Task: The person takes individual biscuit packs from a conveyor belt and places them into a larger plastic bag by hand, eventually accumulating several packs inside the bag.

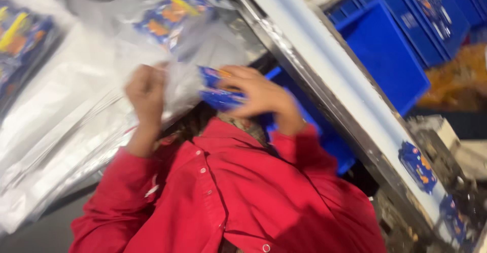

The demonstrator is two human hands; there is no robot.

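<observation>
Gripping a small blue packet with orange print, the right hand has its fingers curled down over the packet's top, clamped on it. The left hand, just beside it, is closed in a fist on the edge of a clear plastic bag, pinching the film; the packet sits at the bag's mouth, between the two hands. Motion blur hides whether it is partly inside.

Beyond the right hand, past a pale conveyor belt with a metal rim, stands a row of blue bins; the nearest one shows only bare blue walls. Under the right wrist another blue crate shows. Two more blue packets lie on the belt, well apart from the hands.

Beyond the left hand a heap of clear bags covers the table, some holding packets of the same kind. Red sleeves fill the space below both hands.
</observation>
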